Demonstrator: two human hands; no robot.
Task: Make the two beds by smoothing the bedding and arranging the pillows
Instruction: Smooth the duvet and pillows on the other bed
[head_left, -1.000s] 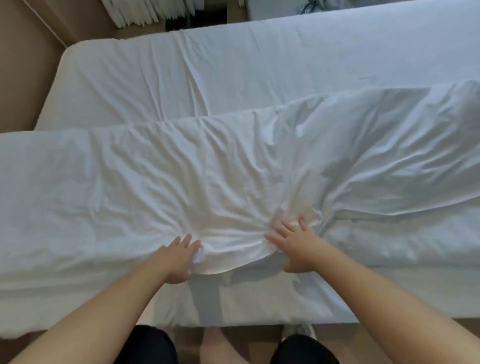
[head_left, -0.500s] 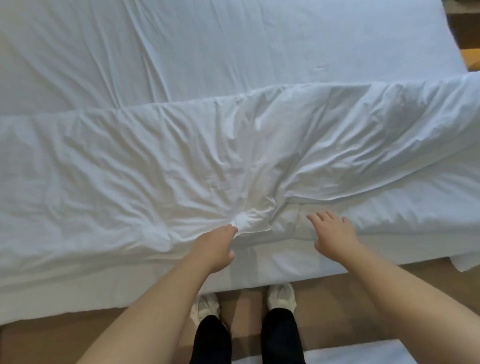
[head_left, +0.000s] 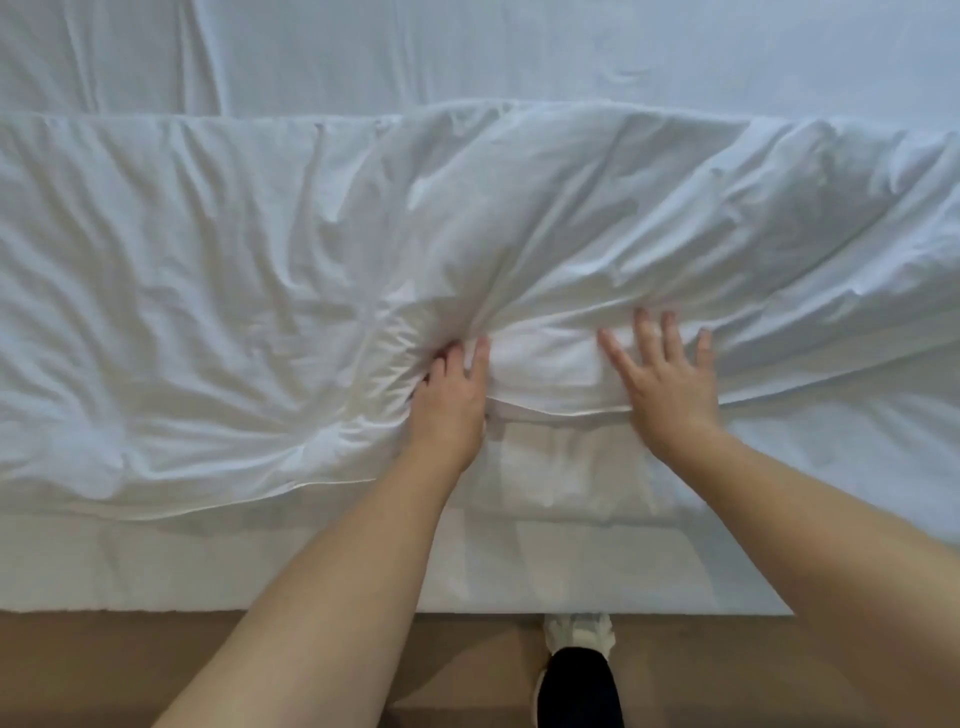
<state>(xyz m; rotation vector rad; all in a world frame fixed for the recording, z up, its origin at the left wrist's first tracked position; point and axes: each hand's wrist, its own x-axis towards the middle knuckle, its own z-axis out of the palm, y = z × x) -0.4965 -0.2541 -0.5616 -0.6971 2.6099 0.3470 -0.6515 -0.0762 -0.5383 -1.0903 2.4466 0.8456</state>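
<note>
One rumpled white duvet lies across the bed, soft and deeply creased, its hem short of the near edge. Folds fan out from the left hand, which grips a bunch of cloth, while the right hand presses flat beside it, fingers spread. Smoothing seems under way; the next move likely calls for drawing the hem to the near edge and sweeping creases outward.

My left hand has a fistful of the white duvet bunched up near its front edge, with wrinkles fanning out from the grip. My right hand lies flat just beside it, fingers spread, pressing on that same edge. The duvet's pretty crumpled all the way across. Past it there's the sheet, creased too. Below: mattress side, brown floor, my white shoe.
</note>
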